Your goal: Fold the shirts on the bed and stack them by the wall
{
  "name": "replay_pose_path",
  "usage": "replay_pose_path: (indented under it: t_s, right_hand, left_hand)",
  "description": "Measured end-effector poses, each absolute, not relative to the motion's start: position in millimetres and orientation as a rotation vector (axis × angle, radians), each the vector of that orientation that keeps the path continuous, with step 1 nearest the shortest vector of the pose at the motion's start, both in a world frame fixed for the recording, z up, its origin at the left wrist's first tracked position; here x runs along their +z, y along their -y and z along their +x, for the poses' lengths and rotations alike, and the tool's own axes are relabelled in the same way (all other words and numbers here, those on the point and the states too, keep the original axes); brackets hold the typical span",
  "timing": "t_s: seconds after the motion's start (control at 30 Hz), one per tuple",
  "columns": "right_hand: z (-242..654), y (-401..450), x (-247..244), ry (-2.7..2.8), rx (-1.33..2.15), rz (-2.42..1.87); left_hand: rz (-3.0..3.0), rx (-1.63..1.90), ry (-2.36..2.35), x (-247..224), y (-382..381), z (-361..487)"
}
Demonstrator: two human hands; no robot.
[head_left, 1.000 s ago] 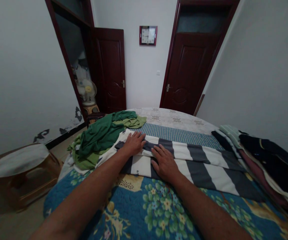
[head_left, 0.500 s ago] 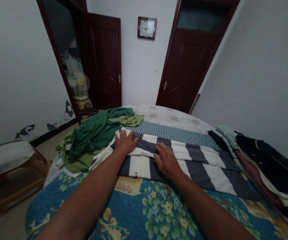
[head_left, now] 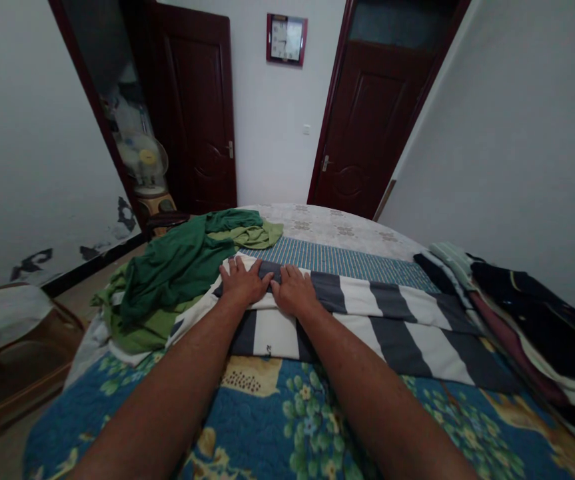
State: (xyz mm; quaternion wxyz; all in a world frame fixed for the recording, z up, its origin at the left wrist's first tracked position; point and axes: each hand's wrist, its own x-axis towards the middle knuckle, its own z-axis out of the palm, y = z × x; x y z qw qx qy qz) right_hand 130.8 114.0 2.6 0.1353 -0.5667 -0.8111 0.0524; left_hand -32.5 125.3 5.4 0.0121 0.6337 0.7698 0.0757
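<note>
Room, head view: white walls, with a wall clock (head_left: 287, 40) just short of twelve o'clock and dark red doors at eleven (head_left: 194, 107) and one (head_left: 370, 127).
Surface: a blue floral quilt (head_left: 257, 407) covers the near side, toward six o'clock; a patterned pale cover (head_left: 320, 217) shows along the far rounded edge.
Striped garment: grey and white, (head_left: 362, 297) laid across the middle, its long strip reaching from the hands toward four o'clock, with one layer folded over another.
Left hand (head_left: 241, 283): palm down on the garment's end toward nine o'clock, fingers spread and relaxed, gripping nothing that shows.
Right hand (head_left: 294, 291): just beside it at three o'clock, laid flat on the cloth, fingers loosely extended; whether the two thumbs touch, I cannot tell.
Green clothes (head_left: 177, 267): a loose heap at ten o'clock from the hands.
Folded stack (head_left: 537, 320): dark, pink and pale clothes at about three to four o'clock, near the garment's far end.
Step in hand: judging by the flat palms, pressing and smoothing the upper layer.
Next move: probably calls for light, even pressure, keeping the layers' edges aligned without dragging the cloth.
</note>
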Motion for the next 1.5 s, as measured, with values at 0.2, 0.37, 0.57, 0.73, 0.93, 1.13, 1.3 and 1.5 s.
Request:
replay_pose_path:
  t_s: [0.2, 0.37, 0.57, 0.73, 0.93, 1.13, 1.3, 1.5]
  right_hand:
    - [158, -112, 4, 2.251, 0.2, -1.831]
    - [199, -110, 2, 2.198, 0.216, -1.917]
    - [254, -106, -3, 2.127, 0.187, -1.976]
    - [308, -104, -4, 2.056, 0.111, -2.025]
    - [380, -102, -5, 1.978, 0.075, -2.142]
    - [461, -93, -8, 1.794, 0.008, -2.344]
    - [497, -85, -9, 1.625, -0.055, -2.456]
    - [495, -85, -8, 1.591, -0.041, -2.439]
  left_hand:
    - [1.957, 0.223, -2.416, 4, -128, -34]
    - [1.973, 0.229, -2.436, 2, -130, -34]
    - [2.003, 0.298, -2.457, -2, -136, -39]
    - [2.031, 0.296, -2.457, -11, -149, -47]
    - [2.051, 0.245, -2.506, -13, -152, -50]
    - [2.03, 0.177, -2.528, -11, -152, -48]
    - [2.045, 0.178, -2.521, -10, -151, -46]
    - [2.352, 0.382, -2.518, 11, -126, -33]
